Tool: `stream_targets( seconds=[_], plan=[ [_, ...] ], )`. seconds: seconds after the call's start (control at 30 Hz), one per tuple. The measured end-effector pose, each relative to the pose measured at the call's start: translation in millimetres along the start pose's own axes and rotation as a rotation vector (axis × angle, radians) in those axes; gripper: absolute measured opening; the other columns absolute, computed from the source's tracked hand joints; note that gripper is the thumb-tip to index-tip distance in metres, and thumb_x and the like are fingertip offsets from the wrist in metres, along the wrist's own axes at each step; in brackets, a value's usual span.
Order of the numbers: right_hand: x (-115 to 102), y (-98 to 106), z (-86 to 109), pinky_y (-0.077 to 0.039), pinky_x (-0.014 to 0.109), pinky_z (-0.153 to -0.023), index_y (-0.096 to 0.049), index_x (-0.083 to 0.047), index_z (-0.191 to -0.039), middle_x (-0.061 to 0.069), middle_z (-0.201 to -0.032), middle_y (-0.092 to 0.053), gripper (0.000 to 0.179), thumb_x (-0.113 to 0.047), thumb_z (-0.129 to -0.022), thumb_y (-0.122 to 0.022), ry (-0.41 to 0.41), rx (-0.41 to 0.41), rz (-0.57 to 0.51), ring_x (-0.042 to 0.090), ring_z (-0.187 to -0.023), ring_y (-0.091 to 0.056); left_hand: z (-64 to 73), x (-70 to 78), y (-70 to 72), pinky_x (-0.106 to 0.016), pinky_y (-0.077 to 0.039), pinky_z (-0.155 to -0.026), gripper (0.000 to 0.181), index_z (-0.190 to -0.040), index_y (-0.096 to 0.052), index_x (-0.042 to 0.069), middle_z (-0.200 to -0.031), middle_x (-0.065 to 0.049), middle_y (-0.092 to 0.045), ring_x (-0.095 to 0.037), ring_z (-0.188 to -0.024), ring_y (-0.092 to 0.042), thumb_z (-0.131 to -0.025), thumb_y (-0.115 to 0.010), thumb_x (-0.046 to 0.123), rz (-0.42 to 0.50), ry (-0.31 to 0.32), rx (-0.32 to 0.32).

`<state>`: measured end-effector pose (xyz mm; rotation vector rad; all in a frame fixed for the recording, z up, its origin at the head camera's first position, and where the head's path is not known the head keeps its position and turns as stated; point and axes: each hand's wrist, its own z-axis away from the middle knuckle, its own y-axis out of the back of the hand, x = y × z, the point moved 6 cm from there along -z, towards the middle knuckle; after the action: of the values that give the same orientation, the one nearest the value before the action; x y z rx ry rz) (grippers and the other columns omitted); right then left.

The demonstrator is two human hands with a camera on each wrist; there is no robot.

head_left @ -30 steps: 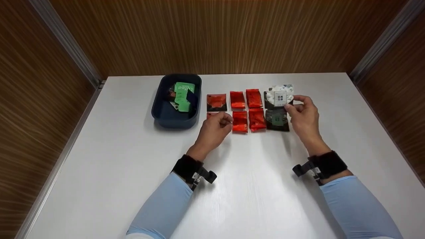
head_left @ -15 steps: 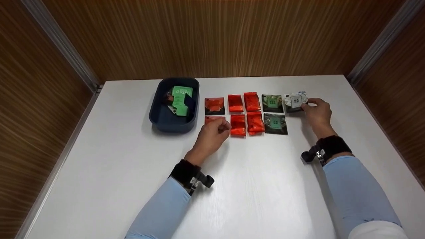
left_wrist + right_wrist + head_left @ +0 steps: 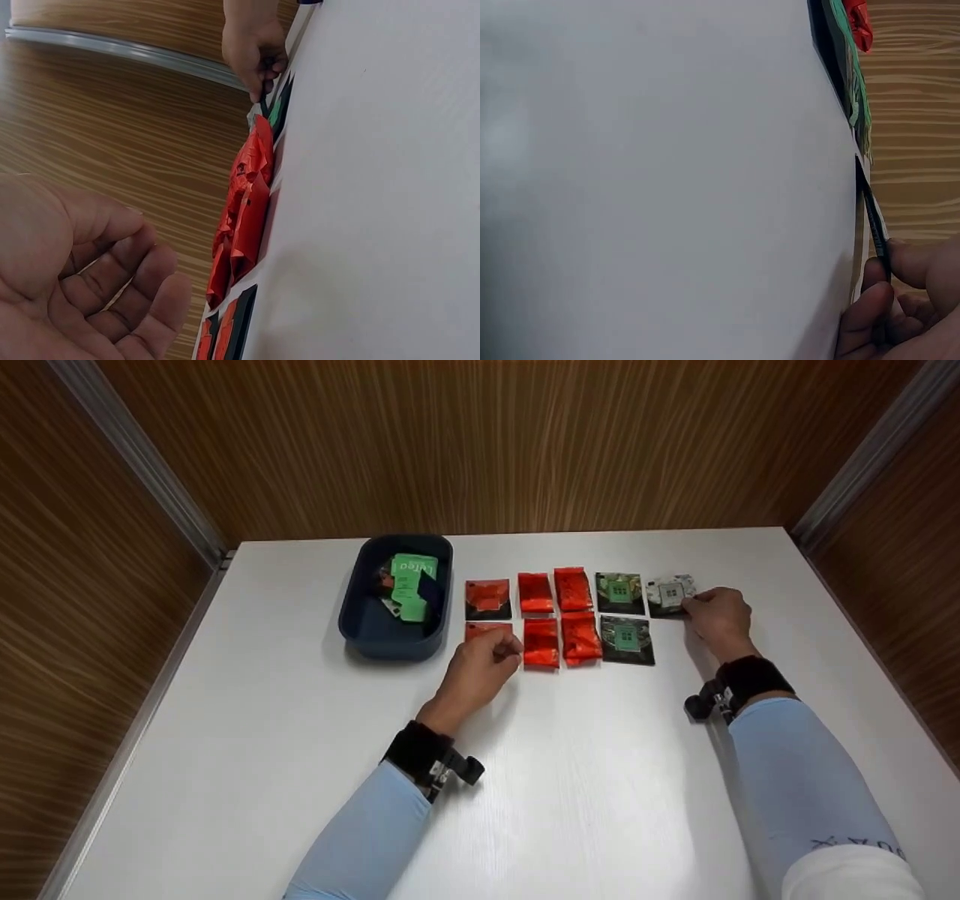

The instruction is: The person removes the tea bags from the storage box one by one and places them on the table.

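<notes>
A white floral tea sachet with a dark lower edge lies at the right end of the back row. My right hand pinches its right edge between thumb and fingers; the right wrist view shows the sachet edge-on in that grip. My left hand hovers over the front orange-and-black sachet and partly hides it. In the left wrist view, the fingers are loosely curled with nothing in them. Left of the floral sachet lie a green-and-black sachet and a darker green one.
Several red foil packets lie in two rows, beside an orange-and-black sachet. A navy tub stands to their left, holding a green packet and other sachets. A wood-grain wall rises behind the white table.
My right hand has carried the white floral sachet rightward, off the green-and-black sachet, and lowered it to the table beside that one. The left hand has hardly moved.
</notes>
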<state>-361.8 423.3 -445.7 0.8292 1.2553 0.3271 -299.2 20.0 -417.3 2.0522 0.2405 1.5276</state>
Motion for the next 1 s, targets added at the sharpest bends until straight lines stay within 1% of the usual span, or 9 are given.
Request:
stream_targets(
  seconds=[0.1,0.2,0.3,0.37,0.43,0.53,0.7,0.87,1.0],
  plan=[
    [-2,0,-1.2,-0.051,0.025,-0.058,-0.062,0.013,-0.127,0.022,-0.110,-0.068,0.049,-0.029,-0.104,-0.058,0.024,-0.009,0.035,0.011,-0.069,-0.061,0.5,0.0,0.2,-0.031,-0.052,-0.083,0.007,-0.103,-0.071,0.011,-0.090,0.002,-0.069,-0.014,-0.088,-0.064,-0.097,-0.068,0.008,0.000,-0.001,0.000],
    [-5,1,-0.5,-0.049,0.028,-0.059,-0.066,0.013,-0.116,0.018,-0.097,-0.069,0.044,-0.028,-0.103,-0.059,0.053,0.002,0.085,0.017,-0.071,-0.061,1.0,0.3,0.1,-0.031,-0.052,-0.083,0.007,-0.102,-0.071,0.012,-0.091,0.002,-0.069,-0.014,-0.089,-0.063,-0.097,-0.068,0.008,-0.001,0.001,-0.004],
    [-9,2,0.9,-0.046,0.031,-0.058,-0.070,0.008,-0.093,0.011,-0.078,-0.067,0.037,-0.026,-0.101,-0.059,0.072,0.024,0.139,0.021,-0.068,-0.059,1.6,0.6,0.3,-0.031,-0.052,-0.082,0.007,-0.103,-0.071,0.011,-0.091,0.002,-0.068,-0.015,-0.089,-0.063,-0.097,-0.068,0.007,0.004,0.006,-0.010],
    [-11,3,1.8,-0.045,0.033,-0.056,-0.068,0.002,-0.079,0.008,-0.069,-0.063,0.036,-0.025,-0.100,-0.058,0.077,0.039,0.174,0.023,-0.065,-0.057,1.8,0.6,0.2,-0.031,-0.051,-0.082,0.007,-0.103,-0.071,0.009,-0.091,0.002,-0.068,-0.015,-0.089,-0.063,-0.097,-0.068,0.007,0.007,0.008,-0.015],
    [-12,3,2.7,-0.044,0.034,-0.054,-0.063,-0.002,-0.071,0.007,-0.064,-0.060,0.038,-0.025,-0.100,-0.057,0.076,0.045,0.204,0.025,-0.062,-0.056,2.0,0.6,0.0,-0.031,-0.051,-0.082,0.008,-0.104,-0.071,0.009,-0.091,0.002,-0.068,-0.015,-0.089,-0.062,-0.097,-0.068,0.008,0.009,0.011,-0.022],
    [-13,3,3.6,-0.043,0.036,-0.051,-0.059,-0.004,-0.069,0.009,-0.063,-0.058,0.038,-0.025,-0.101,-0.055,0.077,0.050,0.246,0.026,-0.061,-0.055,2.4,0.7,0.1,-0.031,-0.051,-0.084,0.008,-0.105,-0.071,0.009,-0.092,0.002,-0.068,-0.015,-0.089,-0.062,-0.097,-0.068,0.009,0.011,0.014,-0.030],
    [-13,2,4.0,-0.042,0.037,-0.049,-0.059,-0.002,-0.071,0.011,-0.063,-0.059,0.037,-0.025,-0.100,-0.055,0.103,0.061,0.285,0.029,-0.062,-0.057,3.0,1.0,1.0,-0.031,-0.051,-0.084,0.009,-0.104,-0.071,0.010,-0.093,0.002,-0.069,-0.014,-0.090,-0.062,-0.097,-0.068,0.009,0.001,0.016,-0.039],
    [-12,1,4.9,-0.042,0.037,-0.049,-0.059,-0.003,-0.071,0.012,-0.063,-0.059,0.038,-0.026,-0.101,-0.054,0.114,0.061,0.287,0.030,-0.062,-0.057,3.0,0.0,1.8,-0.031,-0.051,-0.085,0.010,-0.106,-0.072,0.008,-0.093,0.002,-0.069,-0.014,-0.091,-0.062,-0.097,-0.068,0.009,-0.009,0.016,-0.042],
    [-12,1,6.7,-0.042,0.037,-0.048,-0.062,0.001,-0.072,0.014,-0.064,-0.061,0.041,-0.026,-0.102,-0.053,0.113,0.049,0.285,0.029,-0.061,-0.057,3.0,-2.4,4.7,-0.032,-0.050,-0.085,0.011,-0.107,-0.072,0.006,-0.093,0.001,-0.069,-0.015,-0.091,-0.063,-0.097,-0.069,0.010,-0.009,0.021,-0.035]
  ],
)
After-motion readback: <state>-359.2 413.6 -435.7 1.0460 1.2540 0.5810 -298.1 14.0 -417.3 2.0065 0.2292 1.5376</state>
